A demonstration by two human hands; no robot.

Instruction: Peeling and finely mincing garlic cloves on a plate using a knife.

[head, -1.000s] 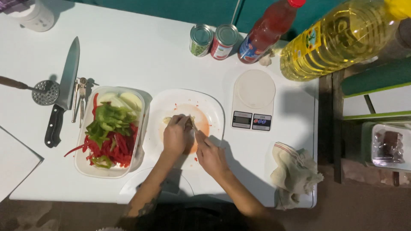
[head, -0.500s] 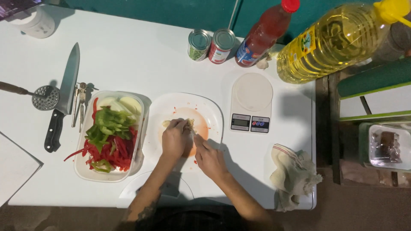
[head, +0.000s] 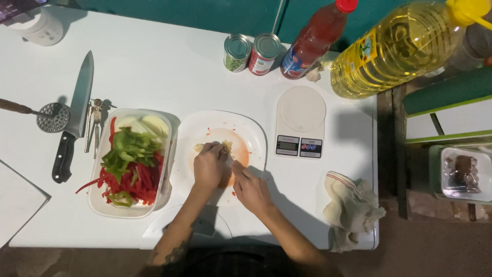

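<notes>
left hand: fingers curled, pinching small pale food bit on white plate
right hand: loosely bent, fingertips on plate, grip unclear
plate: surface centre, between tub of pepper strips and kitchen scale

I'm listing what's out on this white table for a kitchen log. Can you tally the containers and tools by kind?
Tin cans: 2
Bottles: 2, a red sauce bottle and a yellow oil bottle
Knives: 1
Kitchen scales: 1
White plates: 1, under both hands
Clear tubs of sliced peppers: 1
Cloths: 1
Total: 9
</notes>
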